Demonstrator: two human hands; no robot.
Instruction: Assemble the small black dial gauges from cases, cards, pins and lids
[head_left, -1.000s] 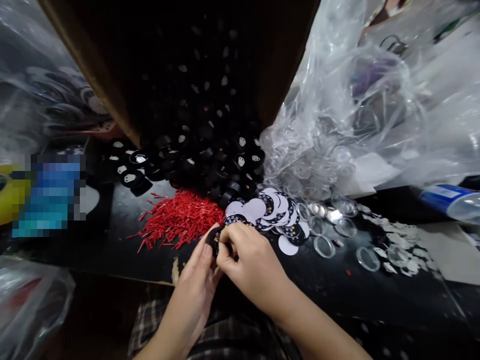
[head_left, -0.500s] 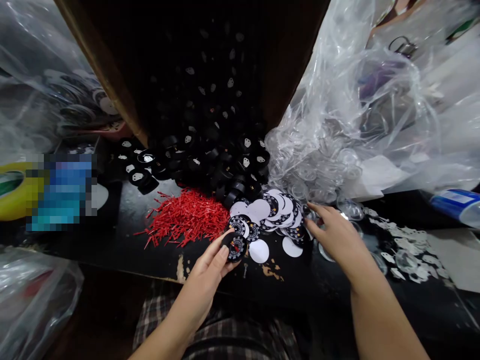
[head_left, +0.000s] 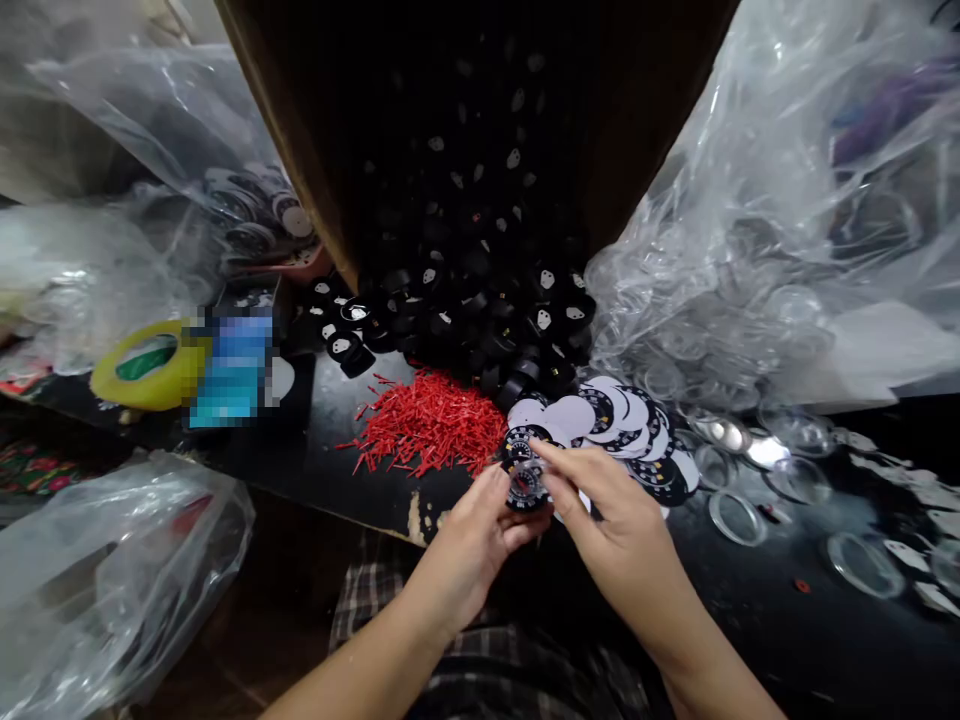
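Note:
My left hand [head_left: 474, 535] is closed round a small black gauge [head_left: 523, 499] with a printed dial and a red pointer, its face tilted up. Over that face, my right hand [head_left: 616, 512] pinches what looks like a small transparent round cover [head_left: 534, 472] between thumb and fingers; its edge is partly hidden. Just beyond both hands lies a heap of printed dial discs [head_left: 634, 418], some white side up. To the left is a pile of thin red pointers [head_left: 427, 420].
Many black round housings [head_left: 465, 310] spill from a large tipped box [head_left: 292, 130]. Transparent covers [head_left: 679, 345] are heaped by plastic bags at right, with transparent rings [head_left: 739, 516] nearer. Yellow tape [head_left: 112, 375] lies at left, and a plastic bag [head_left: 135, 580] hangs below the table edge.
My right hand has come left from beside the discs to the gauge, now with a transparent cover. My left hand still holds the gauge. The view has swung left.

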